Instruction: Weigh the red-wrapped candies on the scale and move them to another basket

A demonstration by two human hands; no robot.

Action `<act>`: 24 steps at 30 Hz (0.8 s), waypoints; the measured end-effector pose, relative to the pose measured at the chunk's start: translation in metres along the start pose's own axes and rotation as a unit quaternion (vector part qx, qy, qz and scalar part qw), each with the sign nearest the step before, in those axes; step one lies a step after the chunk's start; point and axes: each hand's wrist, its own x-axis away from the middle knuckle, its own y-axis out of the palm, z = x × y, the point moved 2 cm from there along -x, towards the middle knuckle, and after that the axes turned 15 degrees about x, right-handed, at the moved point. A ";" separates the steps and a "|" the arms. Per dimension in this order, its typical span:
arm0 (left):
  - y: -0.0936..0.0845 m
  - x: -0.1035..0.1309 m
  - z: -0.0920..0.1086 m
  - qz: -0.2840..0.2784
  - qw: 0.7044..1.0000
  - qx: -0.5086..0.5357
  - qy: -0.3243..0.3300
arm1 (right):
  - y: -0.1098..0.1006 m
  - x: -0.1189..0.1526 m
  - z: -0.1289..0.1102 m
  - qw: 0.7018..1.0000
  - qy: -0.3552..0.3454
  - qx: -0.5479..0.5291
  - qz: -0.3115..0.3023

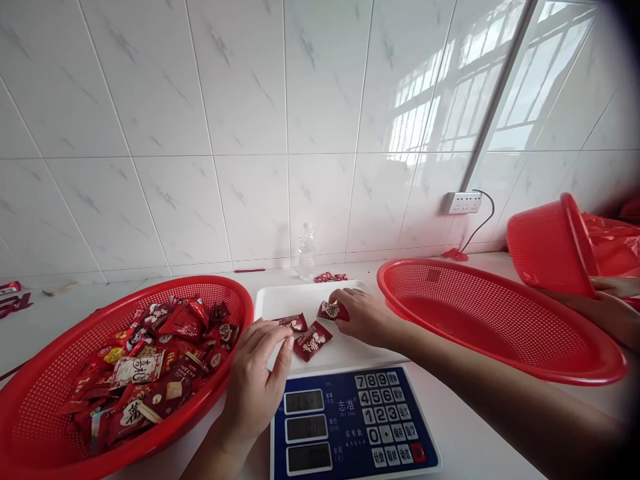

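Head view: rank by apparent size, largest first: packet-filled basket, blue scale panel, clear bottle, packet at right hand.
1. Packet-filled basket
2. Blue scale panel
3. Clear bottle
4. Packet at right hand, partly covered

Clear bottle (307,253) upright near tiled wall (250,100); socket strip (463,203) on wall, black cable (493,212) beside.

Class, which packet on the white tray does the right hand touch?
The rightmost packet, at the right hand; the other two packets lie nearer the left hand.
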 end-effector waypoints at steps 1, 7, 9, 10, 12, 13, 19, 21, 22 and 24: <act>0.000 0.000 0.000 -0.002 1.000 0.000 0.000 | 0.000 0.002 0.004 1.000 0.002 -0.004 0.010; 0.000 0.001 0.000 -0.006 1.000 -0.001 0.005 | -0.006 0.018 0.010 0.998 0.004 -0.048 0.043; 0.000 0.002 -0.001 -0.008 1.000 -0.002 0.004 | -0.010 0.022 0.010 0.997 0.004 -0.065 0.049; 0.001 0.002 -0.001 -0.009 1.000 -0.002 0.004 | -0.011 0.024 0.009 0.996 0.004 -0.074 0.053; 0.001 0.002 -0.001 -0.009 1.000 -0.002 0.005 | -0.014 0.027 0.009 0.994 0.004 -0.091 0.059; 0.001 0.002 -0.001 -0.009 1.000 -0.002 0.006 | -0.016 0.028 0.009 0.993 0.005 -0.098 0.061; 0.000 0.003 -0.001 -0.007 1.000 -0.001 0.007 | -0.022 0.034 0.013 0.991 0.014 -0.124 0.055; 0.000 0.003 -0.001 -0.008 1.000 -0.001 0.006 | -0.023 0.035 0.014 0.991 0.014 -0.124 0.055; 0.000 0.003 -0.001 -0.007 1.000 -0.002 0.006 | -0.023 0.036 0.015 0.991 0.014 -0.121 0.056; 0.000 0.003 -0.001 -0.004 1.000 -0.003 0.006 | -0.024 0.038 0.017 0.992 0.014 -0.110 0.061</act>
